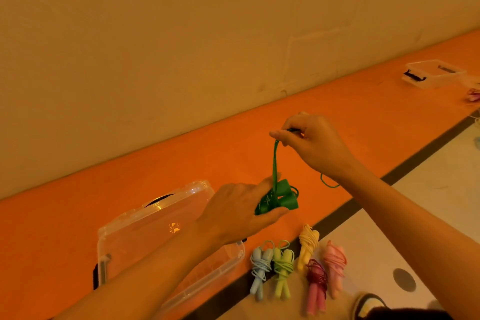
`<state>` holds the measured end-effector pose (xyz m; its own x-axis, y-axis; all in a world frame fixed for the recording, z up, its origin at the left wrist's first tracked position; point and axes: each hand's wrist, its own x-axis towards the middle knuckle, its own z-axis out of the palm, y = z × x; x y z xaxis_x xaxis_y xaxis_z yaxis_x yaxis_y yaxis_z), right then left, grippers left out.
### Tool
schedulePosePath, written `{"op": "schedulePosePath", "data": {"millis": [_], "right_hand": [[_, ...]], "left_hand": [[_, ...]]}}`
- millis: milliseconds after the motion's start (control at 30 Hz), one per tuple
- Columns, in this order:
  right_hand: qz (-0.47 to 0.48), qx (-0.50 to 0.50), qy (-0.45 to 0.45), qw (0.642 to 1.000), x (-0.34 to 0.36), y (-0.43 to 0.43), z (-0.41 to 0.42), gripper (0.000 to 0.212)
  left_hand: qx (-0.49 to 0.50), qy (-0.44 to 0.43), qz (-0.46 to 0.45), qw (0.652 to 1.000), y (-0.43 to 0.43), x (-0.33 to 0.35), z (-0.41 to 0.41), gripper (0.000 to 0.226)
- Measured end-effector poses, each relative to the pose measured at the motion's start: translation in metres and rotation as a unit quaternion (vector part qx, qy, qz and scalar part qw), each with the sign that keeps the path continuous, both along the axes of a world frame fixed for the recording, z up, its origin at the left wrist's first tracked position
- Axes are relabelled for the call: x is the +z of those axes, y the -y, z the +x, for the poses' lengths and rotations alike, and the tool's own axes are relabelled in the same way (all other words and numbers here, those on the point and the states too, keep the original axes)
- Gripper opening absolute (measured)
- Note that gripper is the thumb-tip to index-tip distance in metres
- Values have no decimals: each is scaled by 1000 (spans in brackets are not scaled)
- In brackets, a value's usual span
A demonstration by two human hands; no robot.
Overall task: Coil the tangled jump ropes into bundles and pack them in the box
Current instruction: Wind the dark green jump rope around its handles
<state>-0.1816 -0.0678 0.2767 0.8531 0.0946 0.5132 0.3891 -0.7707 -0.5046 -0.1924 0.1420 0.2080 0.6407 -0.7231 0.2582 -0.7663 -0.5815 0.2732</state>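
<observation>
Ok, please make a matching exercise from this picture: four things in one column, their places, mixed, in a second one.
1. green jump rope
2. light blue bundle
3. large clear box
4. small clear box

A. far off at upper right
B. leftmost of the coiled ones
C. held by left hand and right hand
D. at lower left

Pairs: 1-C, 2-B, 3-D, 4-A

Bare indoor floor space, maybe a play room, plain cream wall [155,34], orange floor band [78,228], pale tiles [441,179]
</observation>
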Motion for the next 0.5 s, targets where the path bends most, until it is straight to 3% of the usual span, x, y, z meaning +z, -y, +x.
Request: {"op": "schedulePosePath", "data": {"millis": [133,333,500], "right_hand": [[37,-23,-53,998,-5,18,4,41],[47,33,-161,985,-22,17,6,42],[61,74,-201,975,-41,12,10,41]], "left_hand": [[19,-36,-42,998,2,12,-10,82],[-119,111,-24,986,5,9,-13,59],[-145,129,-22,981,4,7,-12,60]]}}
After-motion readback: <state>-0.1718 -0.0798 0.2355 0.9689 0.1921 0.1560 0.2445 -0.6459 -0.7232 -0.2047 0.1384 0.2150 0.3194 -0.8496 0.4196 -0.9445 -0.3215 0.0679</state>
